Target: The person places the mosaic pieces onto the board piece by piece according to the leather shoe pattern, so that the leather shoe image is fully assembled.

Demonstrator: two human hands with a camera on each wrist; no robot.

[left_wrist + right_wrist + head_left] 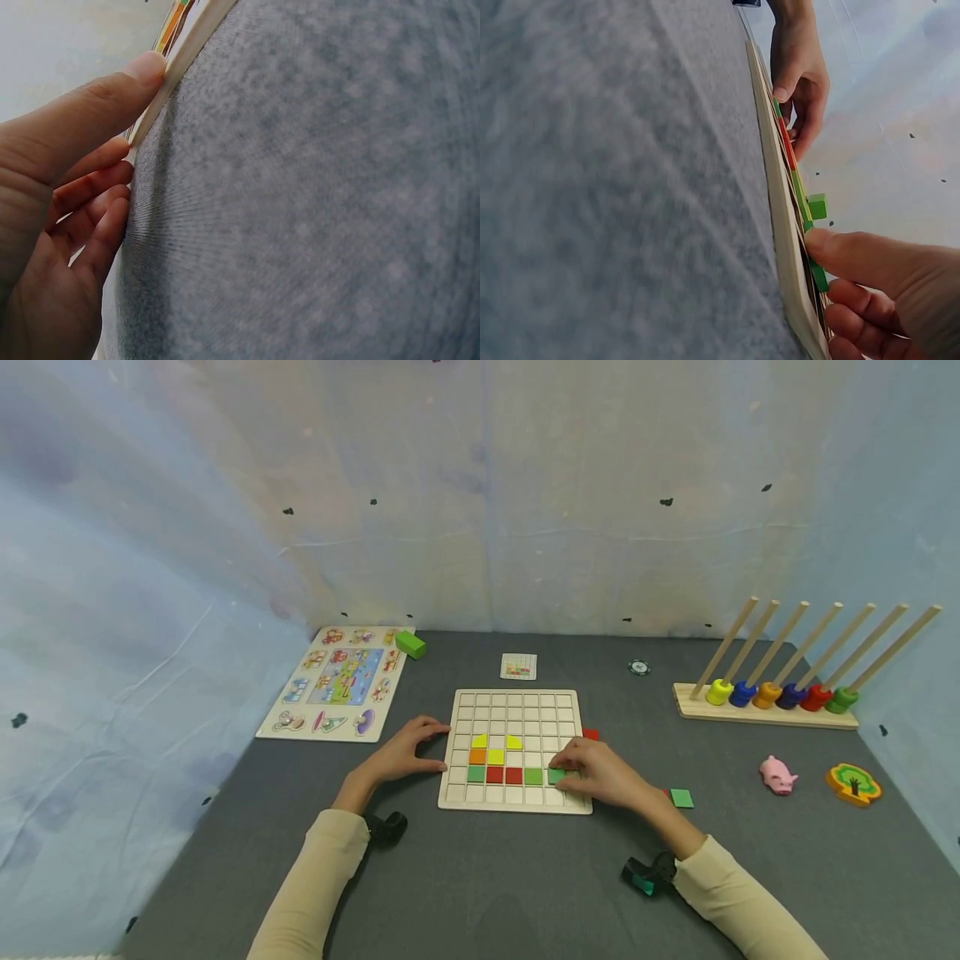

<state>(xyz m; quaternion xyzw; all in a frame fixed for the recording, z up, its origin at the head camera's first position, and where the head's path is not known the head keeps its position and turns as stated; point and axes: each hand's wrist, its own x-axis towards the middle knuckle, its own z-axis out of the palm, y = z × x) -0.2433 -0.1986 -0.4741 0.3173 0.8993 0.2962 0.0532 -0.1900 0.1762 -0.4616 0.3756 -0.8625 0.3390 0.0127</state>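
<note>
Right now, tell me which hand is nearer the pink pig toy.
Right. The right hand rests on the grid board's right side, with the pig off to its right; the left hand holds the board's far left edge.

The thin pale wooden grid board is seen edge-on, lying on the grey felt table surface, and a row of flat square tiles, red and green, sits on its top face. The right hand is at the near end of the board, with its thumb on the board's edge and its fingers curled over a green square tile that lies on the board. At the far end the left hand touches the board's edge with its thumb, and a small green block shows beyond the board, against the pale blue backdrop.
</note>
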